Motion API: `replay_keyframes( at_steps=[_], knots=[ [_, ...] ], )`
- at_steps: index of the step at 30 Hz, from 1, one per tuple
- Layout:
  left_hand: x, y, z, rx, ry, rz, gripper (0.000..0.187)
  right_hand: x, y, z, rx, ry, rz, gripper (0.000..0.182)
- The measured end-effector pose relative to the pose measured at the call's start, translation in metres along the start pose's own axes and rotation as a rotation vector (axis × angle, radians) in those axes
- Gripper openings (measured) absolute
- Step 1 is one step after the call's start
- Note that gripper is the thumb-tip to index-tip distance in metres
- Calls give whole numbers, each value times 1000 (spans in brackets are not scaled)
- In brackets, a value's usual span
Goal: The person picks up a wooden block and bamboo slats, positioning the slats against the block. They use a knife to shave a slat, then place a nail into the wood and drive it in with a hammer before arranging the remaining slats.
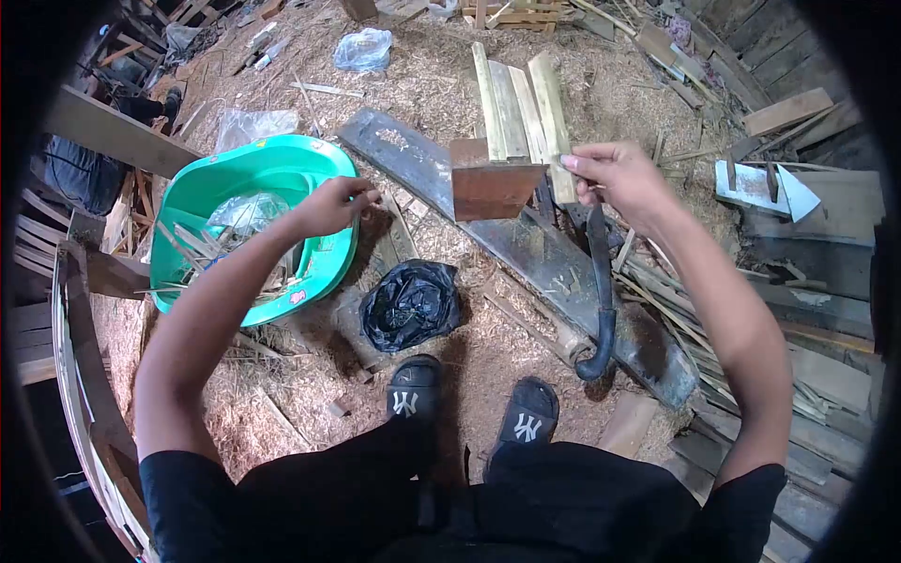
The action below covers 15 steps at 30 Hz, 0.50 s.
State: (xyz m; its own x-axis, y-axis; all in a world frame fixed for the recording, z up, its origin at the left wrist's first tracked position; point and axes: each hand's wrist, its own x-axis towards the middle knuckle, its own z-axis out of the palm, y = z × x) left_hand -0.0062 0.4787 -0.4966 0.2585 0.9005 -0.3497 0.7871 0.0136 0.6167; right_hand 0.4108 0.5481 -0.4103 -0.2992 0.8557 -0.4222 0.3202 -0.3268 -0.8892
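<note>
My right hand (619,178) pinches the lower end of a pale wooden slat (548,103), thumb on its face. Just left of it, several more pale slats (507,113) stand side by side behind a reddish-brown wooden block (497,190). My left hand (336,205) hovers near the right rim of a green plastic tub (343,246), its fingers bent together; whether anything is between them is too small to tell. A machete with a black handle (605,333) leans beside the dark plank (540,258), below my right hand.
A black plastic bag (410,305) lies open on the shavings before my feet. Wood scraps and clear plastic are inside the tub. Long strips and boards (826,375) pile up at the right. Another clear bag (363,50) is farther off, and a board (122,127) crosses the upper left.
</note>
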Motion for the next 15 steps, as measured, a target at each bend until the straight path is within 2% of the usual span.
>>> replay_keyframes(
  at_steps=[2, 6, 9, 11, 15],
  knots=[
    [-4, 7, -10, -49, 5, -41, 34, 4, -20, 17, -39, -13, 0, 27],
    [8, 38, -18, -155, 101, 38, 39, 23, -49, 48, -93, -60, -36, 26],
    [38, 61, -11, -295, 214, 107, 42, 43, -53, 60, -106, -51, -62, 24],
    [55, 79, -2, -494, 297, 125, 45, 39, -60, 66, -132, -55, -64, 28],
    [67, 97, 7, -709, 245, 122, 47, 54, -44, 71, -178, -76, -56, 32]
  ],
)
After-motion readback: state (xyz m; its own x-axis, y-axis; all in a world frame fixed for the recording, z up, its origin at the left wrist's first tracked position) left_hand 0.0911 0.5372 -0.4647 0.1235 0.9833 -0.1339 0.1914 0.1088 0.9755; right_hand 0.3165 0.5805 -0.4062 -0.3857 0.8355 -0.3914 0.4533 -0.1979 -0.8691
